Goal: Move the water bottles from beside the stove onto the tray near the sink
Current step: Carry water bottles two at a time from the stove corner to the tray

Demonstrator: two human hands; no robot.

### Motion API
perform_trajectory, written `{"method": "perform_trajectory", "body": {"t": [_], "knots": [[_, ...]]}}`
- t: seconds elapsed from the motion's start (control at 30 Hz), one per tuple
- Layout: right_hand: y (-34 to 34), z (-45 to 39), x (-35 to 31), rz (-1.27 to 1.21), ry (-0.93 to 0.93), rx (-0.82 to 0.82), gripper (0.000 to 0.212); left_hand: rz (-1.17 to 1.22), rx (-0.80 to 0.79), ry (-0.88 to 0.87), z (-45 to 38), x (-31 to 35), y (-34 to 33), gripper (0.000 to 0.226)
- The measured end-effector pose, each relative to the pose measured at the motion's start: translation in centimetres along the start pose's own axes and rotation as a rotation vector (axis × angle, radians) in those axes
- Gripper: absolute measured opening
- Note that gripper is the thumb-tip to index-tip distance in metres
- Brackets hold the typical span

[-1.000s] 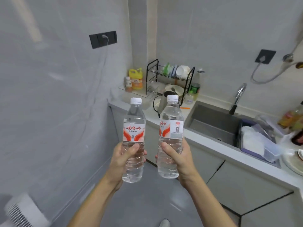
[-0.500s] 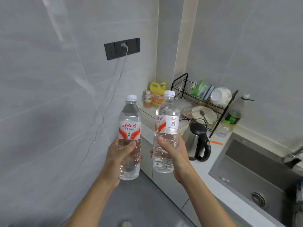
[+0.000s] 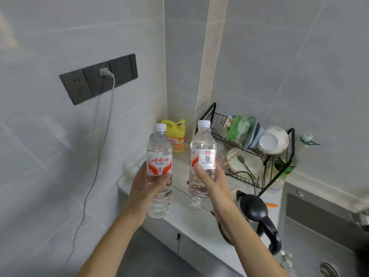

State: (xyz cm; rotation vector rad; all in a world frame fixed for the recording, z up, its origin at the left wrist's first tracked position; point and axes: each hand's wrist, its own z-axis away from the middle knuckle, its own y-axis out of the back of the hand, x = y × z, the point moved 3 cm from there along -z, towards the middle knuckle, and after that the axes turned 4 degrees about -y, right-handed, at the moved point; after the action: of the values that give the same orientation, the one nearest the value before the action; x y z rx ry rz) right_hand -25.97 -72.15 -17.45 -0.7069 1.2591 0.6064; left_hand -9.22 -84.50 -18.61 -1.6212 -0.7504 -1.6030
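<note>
Each hand grips an upright bottle — left hand [image 3: 147, 184] on the left bottle [image 3: 159, 156], right hand [image 3: 212, 180] on the right bottle [image 3: 203, 148] — their lower halves partly hidden by fingers.

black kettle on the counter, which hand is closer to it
Right. The right hand holds its bottle just left of and above the kettle; the left hand is farther left.
</note>
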Motion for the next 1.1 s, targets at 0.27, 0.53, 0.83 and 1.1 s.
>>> {"method": "perform_trajectory", "body": {"t": [0.27,0.53,0.83,1.1], "knots": [[2.6,-11.4,2.8,0.177,0.007,0.111,0.050,-0.318,-0.006,-0.052,-11.3,-2.2,-1.6,0.050],[3.8,-19.0,7.2,0.461,-0.014,0.144,0.060,-0.529,-0.005,0.061,-19.4,-6.5,-1.9,0.054],[4.1,-22.0,11.8,0.918,-0.162,0.278,0.084,-0.729,-0.304,0.089,-26.5,-14.0,-2.9,0.066],[5.0,-23.7,13.4,1.161,-0.216,0.337,0.075,-0.724,-0.488,0.159,-29.8,-18.9,-3.5,0.048]]}}
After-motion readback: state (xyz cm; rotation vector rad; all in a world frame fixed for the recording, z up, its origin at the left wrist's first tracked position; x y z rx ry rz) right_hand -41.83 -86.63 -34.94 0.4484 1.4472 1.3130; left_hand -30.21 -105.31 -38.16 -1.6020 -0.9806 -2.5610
